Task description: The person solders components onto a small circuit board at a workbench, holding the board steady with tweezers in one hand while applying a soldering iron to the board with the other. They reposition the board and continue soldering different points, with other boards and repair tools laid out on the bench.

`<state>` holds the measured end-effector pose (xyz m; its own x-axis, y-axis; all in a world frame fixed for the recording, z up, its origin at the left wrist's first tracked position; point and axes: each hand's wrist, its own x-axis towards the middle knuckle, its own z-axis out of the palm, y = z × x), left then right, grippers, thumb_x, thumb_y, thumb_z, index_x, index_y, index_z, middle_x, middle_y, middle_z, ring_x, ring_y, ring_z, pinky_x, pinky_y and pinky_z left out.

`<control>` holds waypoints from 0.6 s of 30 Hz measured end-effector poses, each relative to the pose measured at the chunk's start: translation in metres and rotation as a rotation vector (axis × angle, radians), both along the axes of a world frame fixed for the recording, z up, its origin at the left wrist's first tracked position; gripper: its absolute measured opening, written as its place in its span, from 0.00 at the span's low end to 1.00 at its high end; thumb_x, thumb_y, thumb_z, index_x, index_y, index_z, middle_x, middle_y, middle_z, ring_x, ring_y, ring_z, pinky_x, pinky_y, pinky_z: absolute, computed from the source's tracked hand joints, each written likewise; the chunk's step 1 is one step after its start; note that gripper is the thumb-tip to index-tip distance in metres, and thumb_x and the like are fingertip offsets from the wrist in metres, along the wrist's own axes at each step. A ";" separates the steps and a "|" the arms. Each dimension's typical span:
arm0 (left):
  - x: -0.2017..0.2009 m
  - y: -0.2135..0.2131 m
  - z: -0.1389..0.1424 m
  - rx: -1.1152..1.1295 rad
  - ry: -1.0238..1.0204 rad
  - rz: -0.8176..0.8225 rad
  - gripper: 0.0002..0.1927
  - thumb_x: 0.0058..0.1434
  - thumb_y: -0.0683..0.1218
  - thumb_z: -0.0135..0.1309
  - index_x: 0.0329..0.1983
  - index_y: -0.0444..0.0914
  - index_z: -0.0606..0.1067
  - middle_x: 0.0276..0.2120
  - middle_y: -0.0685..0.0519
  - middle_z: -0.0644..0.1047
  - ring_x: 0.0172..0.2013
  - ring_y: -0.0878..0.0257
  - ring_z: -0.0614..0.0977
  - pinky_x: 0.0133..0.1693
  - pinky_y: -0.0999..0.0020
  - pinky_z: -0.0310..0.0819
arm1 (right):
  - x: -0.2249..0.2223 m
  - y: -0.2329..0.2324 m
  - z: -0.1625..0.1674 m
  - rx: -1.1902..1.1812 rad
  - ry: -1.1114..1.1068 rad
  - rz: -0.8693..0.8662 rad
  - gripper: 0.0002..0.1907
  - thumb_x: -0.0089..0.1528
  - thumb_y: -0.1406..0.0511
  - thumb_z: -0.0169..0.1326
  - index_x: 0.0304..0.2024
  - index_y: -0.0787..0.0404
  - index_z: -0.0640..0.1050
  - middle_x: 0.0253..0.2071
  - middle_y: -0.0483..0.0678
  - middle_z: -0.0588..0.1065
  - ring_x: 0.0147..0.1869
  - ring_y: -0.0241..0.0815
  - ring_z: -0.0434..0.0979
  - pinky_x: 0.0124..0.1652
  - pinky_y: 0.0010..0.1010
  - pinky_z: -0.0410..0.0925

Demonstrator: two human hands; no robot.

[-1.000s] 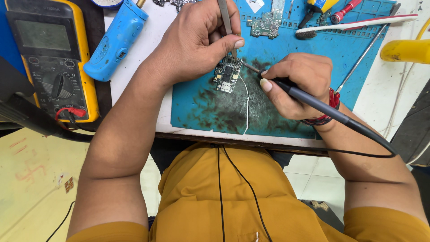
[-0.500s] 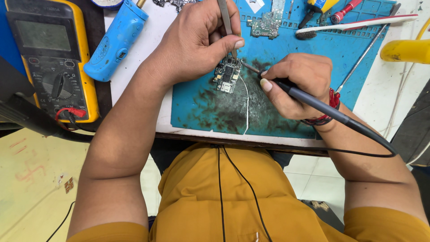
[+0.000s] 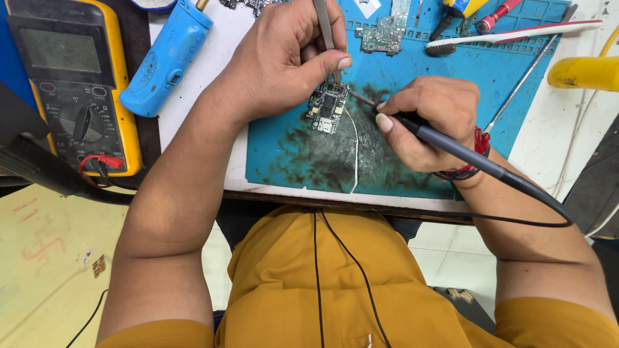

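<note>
Two hands [image 3: 284, 58] [image 3: 429, 122], one tweezers [image 3: 324, 29], one soldering iron [image 3: 464, 151]

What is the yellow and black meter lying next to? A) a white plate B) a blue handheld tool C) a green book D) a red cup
B, because the yellow and black meter lies at the left end of the bench with the blue handheld tool just to its right, while the left hand and right hand work farther right over the small circuit board.

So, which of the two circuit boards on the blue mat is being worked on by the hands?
The small circuit board between both hands, not the green one farther up.
</note>
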<state>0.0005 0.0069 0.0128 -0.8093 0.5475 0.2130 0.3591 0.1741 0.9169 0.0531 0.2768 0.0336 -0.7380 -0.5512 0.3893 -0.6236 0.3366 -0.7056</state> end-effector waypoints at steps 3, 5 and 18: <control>0.000 0.000 0.000 -0.009 -0.021 0.004 0.08 0.73 0.38 0.63 0.45 0.38 0.73 0.31 0.58 0.74 0.30 0.73 0.74 0.32 0.76 0.67 | 0.000 0.000 0.000 -0.004 -0.002 0.008 0.05 0.62 0.73 0.61 0.38 0.63 0.77 0.32 0.50 0.77 0.29 0.45 0.77 0.31 0.30 0.67; 0.001 0.000 0.000 -0.012 -0.019 0.005 0.08 0.74 0.38 0.63 0.45 0.38 0.73 0.31 0.58 0.74 0.29 0.73 0.74 0.32 0.76 0.67 | 0.000 0.000 0.000 -0.005 0.000 0.010 0.05 0.62 0.73 0.61 0.38 0.63 0.77 0.32 0.50 0.77 0.29 0.45 0.77 0.31 0.30 0.67; 0.001 -0.001 0.000 0.005 -0.015 0.002 0.09 0.74 0.38 0.63 0.43 0.37 0.73 0.31 0.59 0.74 0.30 0.73 0.74 0.32 0.77 0.68 | 0.000 0.000 0.000 0.001 -0.001 0.010 0.06 0.61 0.73 0.62 0.38 0.63 0.77 0.32 0.49 0.77 0.29 0.44 0.77 0.31 0.30 0.67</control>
<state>0.0016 0.0063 0.0130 -0.8133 0.5451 0.2036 0.3452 0.1702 0.9230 0.0531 0.2766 0.0338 -0.7327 -0.5593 0.3877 -0.6261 0.3308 -0.7061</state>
